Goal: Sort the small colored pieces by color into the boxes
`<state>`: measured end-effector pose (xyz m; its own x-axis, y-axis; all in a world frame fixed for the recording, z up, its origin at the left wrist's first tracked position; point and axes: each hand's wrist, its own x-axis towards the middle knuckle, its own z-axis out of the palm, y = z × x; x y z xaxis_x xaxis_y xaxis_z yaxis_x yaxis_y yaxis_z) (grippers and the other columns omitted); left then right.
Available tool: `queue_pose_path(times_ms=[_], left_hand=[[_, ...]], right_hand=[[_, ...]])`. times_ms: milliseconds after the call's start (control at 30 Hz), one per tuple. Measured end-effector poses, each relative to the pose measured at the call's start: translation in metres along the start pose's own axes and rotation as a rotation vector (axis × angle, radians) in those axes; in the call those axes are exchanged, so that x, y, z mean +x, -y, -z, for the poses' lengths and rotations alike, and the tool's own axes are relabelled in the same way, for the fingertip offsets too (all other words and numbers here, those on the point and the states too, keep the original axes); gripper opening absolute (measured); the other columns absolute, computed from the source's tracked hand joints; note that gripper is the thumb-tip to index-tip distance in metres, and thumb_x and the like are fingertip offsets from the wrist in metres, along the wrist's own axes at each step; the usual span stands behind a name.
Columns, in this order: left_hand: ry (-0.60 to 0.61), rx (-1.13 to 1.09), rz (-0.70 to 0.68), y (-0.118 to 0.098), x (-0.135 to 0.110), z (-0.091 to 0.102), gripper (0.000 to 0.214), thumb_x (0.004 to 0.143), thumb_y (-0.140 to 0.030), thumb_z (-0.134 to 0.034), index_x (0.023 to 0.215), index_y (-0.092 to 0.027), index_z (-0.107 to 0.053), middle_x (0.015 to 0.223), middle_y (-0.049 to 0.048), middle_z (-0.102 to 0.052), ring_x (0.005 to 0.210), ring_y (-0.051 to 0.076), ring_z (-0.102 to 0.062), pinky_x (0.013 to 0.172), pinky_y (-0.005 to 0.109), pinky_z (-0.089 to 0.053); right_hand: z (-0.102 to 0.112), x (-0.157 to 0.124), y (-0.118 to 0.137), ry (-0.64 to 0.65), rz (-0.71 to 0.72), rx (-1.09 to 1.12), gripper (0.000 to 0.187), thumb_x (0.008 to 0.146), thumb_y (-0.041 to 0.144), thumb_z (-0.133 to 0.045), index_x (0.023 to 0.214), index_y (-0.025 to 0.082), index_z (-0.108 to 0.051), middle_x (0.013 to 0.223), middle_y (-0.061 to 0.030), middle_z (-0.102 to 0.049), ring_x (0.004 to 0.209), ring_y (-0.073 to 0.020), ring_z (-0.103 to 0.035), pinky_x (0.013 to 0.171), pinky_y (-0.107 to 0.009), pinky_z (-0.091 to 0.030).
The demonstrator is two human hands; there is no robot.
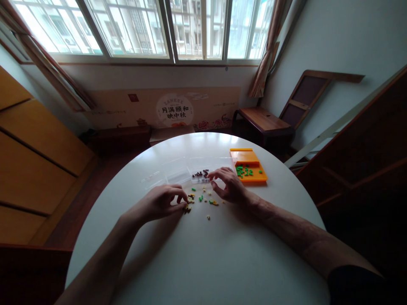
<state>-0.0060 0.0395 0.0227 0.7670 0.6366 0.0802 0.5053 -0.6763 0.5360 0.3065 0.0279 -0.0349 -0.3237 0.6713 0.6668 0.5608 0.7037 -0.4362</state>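
Note:
My left hand (165,201) is at a small heap of toy building bricks (188,209), brown, yellow and cream. Its thumb and fingertips are nearly together at the heap's edge; whether a brick is between them is too small to make out. My right hand (227,184) reaches over the front rim of a clear plastic box (178,177), fingers bent and thumb apart from the forefinger. Dark brown bricks (199,174) lie in the compartment beside its fingertips. Between the hands are scattered green bricks (200,198), yellow bricks (215,203) and cream pieces.
An orange tray (244,156) holding several green bricks (244,170) stands right of the clear box, partly behind my right hand. A lone cream piece (208,217) lies nearer me on the round white table (203,262). Beyond the table is a wooden chair (265,118).

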Motion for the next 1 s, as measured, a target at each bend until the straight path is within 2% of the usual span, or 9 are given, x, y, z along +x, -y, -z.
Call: queue_pose_path(times_ms=[200,367,567,733,1000], left_hand=[[-0.005,-0.039,-0.044,0.004,0.003,-0.006,0.016,0.103,-0.032,-0.069,0.097,-0.025,-0.082,0.091,0.0014,-0.076,0.068,0.011,-0.063,0.063,0.023,-0.045],[0.008,-0.103,-0.023,0.000,0.002,-0.006,0.014,0.102,-0.031,-0.069,0.099,-0.025,-0.081,0.096,0.0024,-0.077,0.073,0.012,-0.067,0.067,0.023,-0.047],[-0.007,-0.007,-0.032,-0.007,0.003,-0.004,0.017,0.101,-0.040,-0.073,0.100,-0.025,-0.081,0.089,-0.0004,-0.074,0.060,0.009,-0.054,0.058,0.022,-0.039],[-0.010,0.047,-0.092,-0.009,0.004,-0.006,0.016,0.100,-0.040,-0.075,0.100,-0.025,-0.081,0.092,0.0006,-0.076,0.061,0.010,-0.056,0.059,0.023,-0.040],[-0.054,0.125,-0.101,-0.007,0.006,-0.016,0.015,0.096,-0.040,-0.080,0.099,-0.025,-0.080,0.096,-0.0001,-0.077,0.062,0.010,-0.058,0.064,0.026,-0.041]], right_hand=[[0.000,0.001,0.001,0.010,0.007,-0.001,0.022,0.098,0.016,-0.066,0.117,0.026,-0.071,0.103,-0.0028,-0.081,0.094,-0.0239,-0.074,0.098,-0.044,-0.054],[0.000,0.001,0.002,0.030,0.023,-0.003,0.024,0.097,0.015,-0.065,0.117,0.027,-0.070,0.106,-0.0028,-0.082,0.096,-0.0243,-0.074,0.099,-0.045,-0.053],[-0.001,0.001,0.001,0.040,0.021,0.004,0.022,0.097,0.016,-0.065,0.116,0.027,-0.070,0.106,-0.0030,-0.081,0.098,-0.0247,-0.074,0.101,-0.045,-0.053],[-0.001,0.002,0.002,0.039,0.030,0.007,0.022,0.097,0.014,-0.066,0.115,0.027,-0.070,0.106,-0.0026,-0.081,0.098,-0.0244,-0.074,0.100,-0.044,-0.053],[-0.003,0.003,0.002,0.038,0.053,0.016,0.022,0.097,0.014,-0.066,0.115,0.027,-0.070,0.105,-0.0027,-0.081,0.098,-0.0243,-0.072,0.099,-0.043,-0.052]])
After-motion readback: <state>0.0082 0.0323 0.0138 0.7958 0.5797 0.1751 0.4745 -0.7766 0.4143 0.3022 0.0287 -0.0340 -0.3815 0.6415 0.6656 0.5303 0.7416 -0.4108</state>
